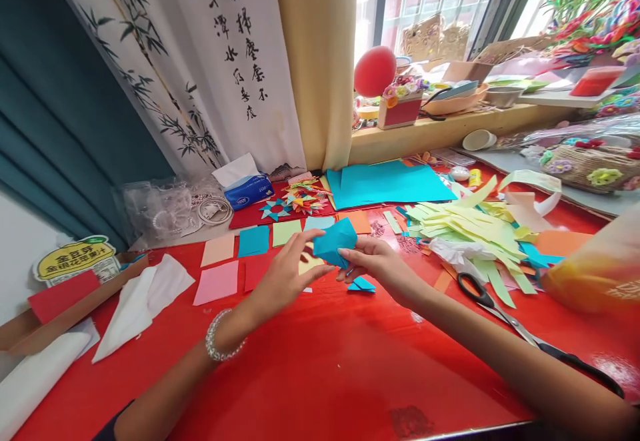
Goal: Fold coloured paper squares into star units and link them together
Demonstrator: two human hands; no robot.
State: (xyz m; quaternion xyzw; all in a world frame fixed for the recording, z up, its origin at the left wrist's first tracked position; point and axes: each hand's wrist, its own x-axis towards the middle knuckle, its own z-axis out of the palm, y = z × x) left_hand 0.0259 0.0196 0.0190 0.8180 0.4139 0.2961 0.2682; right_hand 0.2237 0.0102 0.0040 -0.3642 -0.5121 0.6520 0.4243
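Over the middle of the red table, a folded piece of blue paper (334,241) is held up between both hands. My right hand (373,257) pinches its right side, with the thumb lying on the face toward me. My left hand (287,267) curves around its left side, index finger at the upper left edge and thumb by the lower edge. A clear bead bracelet (217,337) circles the left wrist. Just below the hands lies a small folded blue paper piece (361,285). Behind them are square paper stacks, including pink (216,283), blue (253,241) and peach (217,251).
Black-handled scissors (520,327) lie by my right forearm. Pale yellow paper strips (460,227) are heaped at the right. Large blue sheets (393,184), folded paper stars (305,195) and a tissue pack (247,191) stand at the back. White paper (133,307) lies left.
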